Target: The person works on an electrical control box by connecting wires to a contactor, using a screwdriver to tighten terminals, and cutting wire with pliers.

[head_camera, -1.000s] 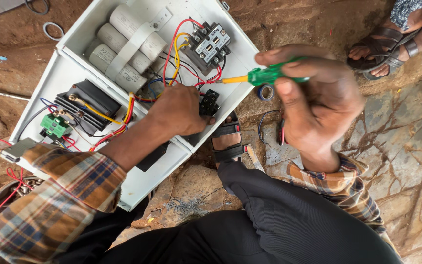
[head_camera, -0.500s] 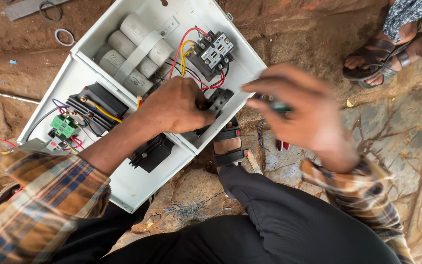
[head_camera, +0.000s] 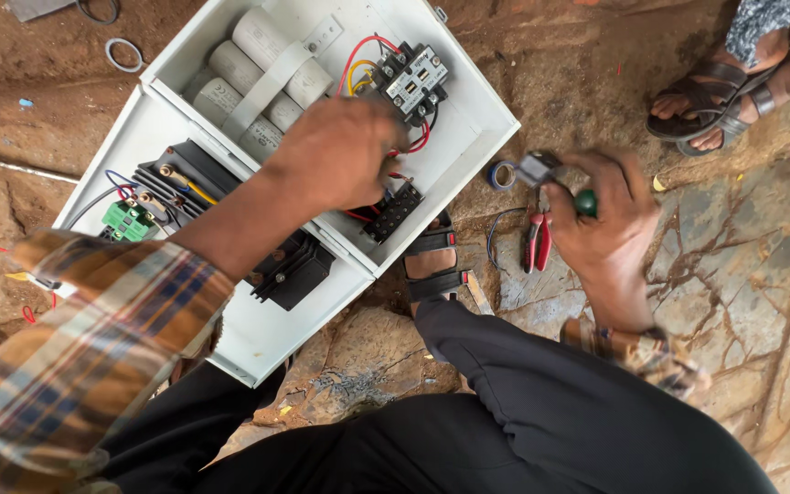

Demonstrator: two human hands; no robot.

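White metal box (head_camera: 468, 119) lies open on the rocky ground, its 3 grey cylinders (head_camera: 258, 69) strapped under 1 pale band and a pale label on the black switch block (head_camera: 413, 80). My left hand (head_camera: 340, 151) curls over red wires (head_camera: 358, 55) at the box's middle. My right hand (head_camera: 601, 220) grips a green-handled screwdriver (head_camera: 585, 201) beside red pliers (head_camera: 537, 242).

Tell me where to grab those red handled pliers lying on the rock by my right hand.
Grip the red-handled pliers around both handles together, probably coming from above. They lie flat on the rock with the handles side by side and pointing toward you, just left of your right hand, which is holding a green-handled screwdriver.
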